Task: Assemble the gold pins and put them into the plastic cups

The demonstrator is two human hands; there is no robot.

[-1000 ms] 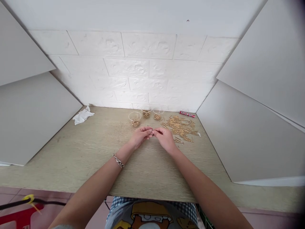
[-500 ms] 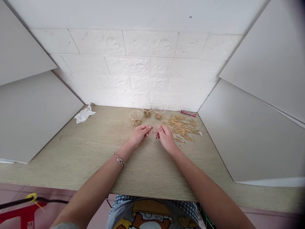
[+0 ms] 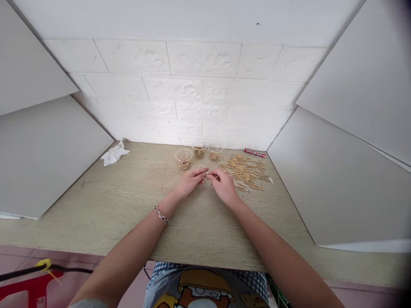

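Note:
My left hand point(image 3: 192, 181) and my right hand point(image 3: 223, 184) meet fingertip to fingertip above the table, in front of several clear cups. Both are closed in a pinch. A small thin piece shows between the fingertips, too small to make out, and the fingers hide most of it. Just right of my right hand lies a spread pile of thin gold-coloured rods point(image 3: 244, 169). Beyond my left hand stands the nearest clear cup point(image 3: 184, 158), holding small gold-coloured pieces. Two more cups, one at the back point(image 3: 199, 151) and one to the right point(image 3: 214, 155), hold similar pieces.
A crumpled white tissue point(image 3: 115, 153) lies at the table's back left. A red tube-shaped packet point(image 3: 254, 152) rests at the back right. Grey panels point(image 3: 48, 154) flank the wooden table point(image 3: 105, 205) on both sides, and a white brick-patterned wall point(image 3: 189, 90) closes the back.
My right hand has moved left, and its fingertips have come up to those of my left hand. The gap between the hands has closed. Cups and rods stay in place.

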